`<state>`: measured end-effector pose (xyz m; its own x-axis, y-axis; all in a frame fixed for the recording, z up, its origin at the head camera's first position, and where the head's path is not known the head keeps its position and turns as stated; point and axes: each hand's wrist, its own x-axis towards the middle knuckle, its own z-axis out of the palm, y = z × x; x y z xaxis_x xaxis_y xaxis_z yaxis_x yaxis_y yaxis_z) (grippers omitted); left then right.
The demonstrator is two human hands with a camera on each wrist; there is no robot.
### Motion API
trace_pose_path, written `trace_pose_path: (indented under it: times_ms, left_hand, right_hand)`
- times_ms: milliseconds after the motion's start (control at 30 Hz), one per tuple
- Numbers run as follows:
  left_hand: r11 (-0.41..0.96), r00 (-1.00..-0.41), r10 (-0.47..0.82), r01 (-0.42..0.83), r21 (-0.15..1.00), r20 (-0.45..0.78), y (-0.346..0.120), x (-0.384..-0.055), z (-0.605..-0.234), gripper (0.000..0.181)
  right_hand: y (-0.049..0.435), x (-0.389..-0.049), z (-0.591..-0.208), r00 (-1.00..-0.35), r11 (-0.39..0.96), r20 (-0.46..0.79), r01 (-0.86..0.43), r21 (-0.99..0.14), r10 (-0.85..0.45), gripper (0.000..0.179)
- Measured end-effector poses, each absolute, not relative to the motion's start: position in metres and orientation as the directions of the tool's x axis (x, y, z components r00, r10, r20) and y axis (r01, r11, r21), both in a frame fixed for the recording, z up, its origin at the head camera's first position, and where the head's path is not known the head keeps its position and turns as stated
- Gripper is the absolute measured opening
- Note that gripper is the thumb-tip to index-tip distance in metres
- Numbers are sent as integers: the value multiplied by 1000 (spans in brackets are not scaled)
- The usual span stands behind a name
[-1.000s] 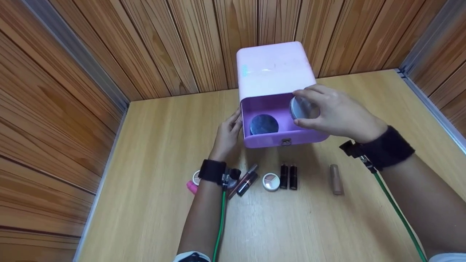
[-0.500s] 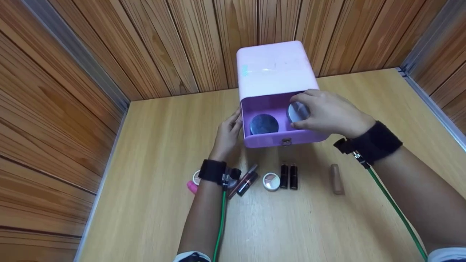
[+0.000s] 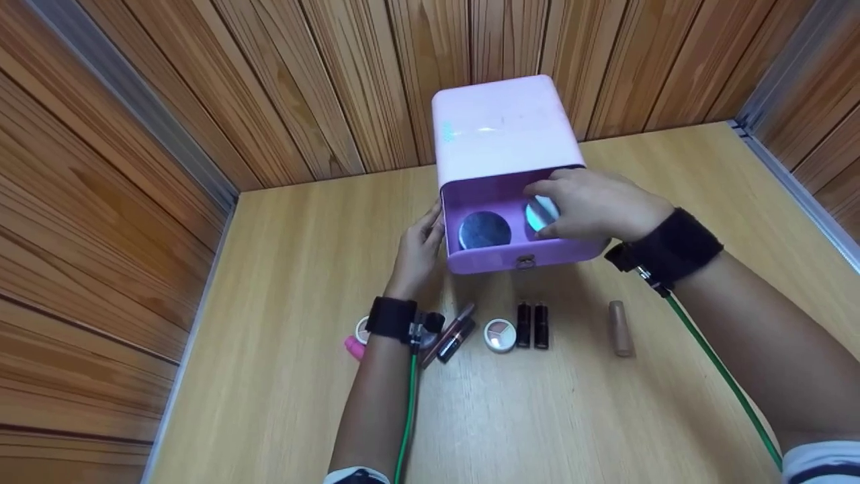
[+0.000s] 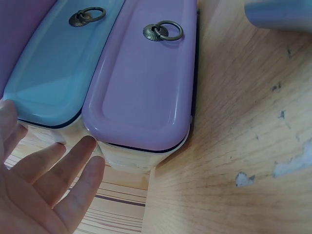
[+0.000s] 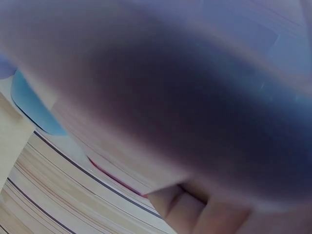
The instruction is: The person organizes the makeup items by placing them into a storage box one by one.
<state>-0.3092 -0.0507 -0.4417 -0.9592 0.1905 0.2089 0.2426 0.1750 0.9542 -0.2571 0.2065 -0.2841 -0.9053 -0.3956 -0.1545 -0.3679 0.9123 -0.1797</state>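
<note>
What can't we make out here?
Head: right side of the shiny silver round disc, covered by the right hand.
Head: parts of the white-rimmed round item and bright pink item, behind the left forearm.
Head: print on the slim dark tube, too small.
Left wrist: the rounded grey-silver object, cut off by the top right corner.
Right wrist: the large dark shape, too blurred to identify.

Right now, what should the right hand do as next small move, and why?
Probably settle the round case onto the floor of the purple drawer and let go: the right hand pinches it within the drawer's opening, beside another round case, while the left hand is against the box.
</note>
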Motion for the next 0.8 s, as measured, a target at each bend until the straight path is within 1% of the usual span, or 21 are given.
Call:
trace_pose_path:
  times_ms: [267, 467, 633, 800]
  left_hand:
    - [158, -956, 201, 248, 956, 215, -51, -311, -443, 44]
    - [194, -944, 203, 301, 934, 262, -51, -315, -440, 43]
    - [194, -952, 198, 272, 943, 234, -51, -313, -442, 43]
    - [197, -954, 187, 270, 942, 235, -51, -312, -443, 42]
  right_hand:
    - [205, -259, -283, -897, 922, -220, -356, -152, -383, 53]
    - [205, -261, -280, -892, 918, -224, -365, -155, -393, 47]
    - [204, -261, -282, -883, 913, -240, -369, -175, -403, 44]
    - [205, -262, -286, -866, 886, -212, -410, -219, -453, 42]
